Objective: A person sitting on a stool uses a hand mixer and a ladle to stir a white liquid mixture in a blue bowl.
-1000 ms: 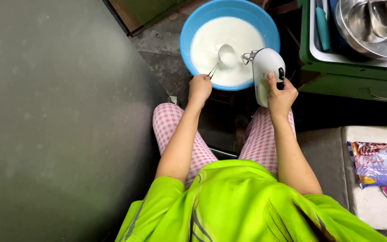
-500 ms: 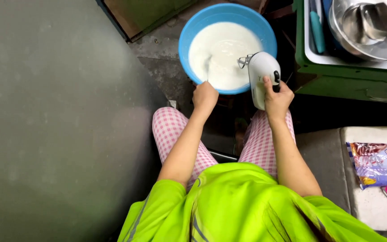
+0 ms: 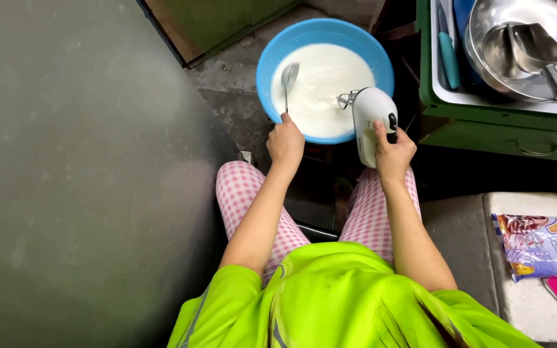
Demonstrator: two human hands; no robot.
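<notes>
A purple printed packet point(image 3: 546, 245) lies on the pale worktop point(image 3: 523, 303) at your right. Your left hand point(image 3: 285, 143) grips a metal spoon point(image 3: 287, 80) and your right hand point(image 3: 391, 149) a white hand mixer point(image 3: 372, 119), both over the round blue plastic bowl point(image 3: 325, 35) of white batter, apparently on the concrete floor point(image 3: 66, 161).

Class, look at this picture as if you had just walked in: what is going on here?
A person in a bright green top and pink checked trousers sits over a blue bowl of white batter. The left hand holds a spoon whose tip hangs above the batter. The right hand grips a white hand mixer, its beaters at the batter's edge. A green crate with metal pans stands to the right.
</notes>
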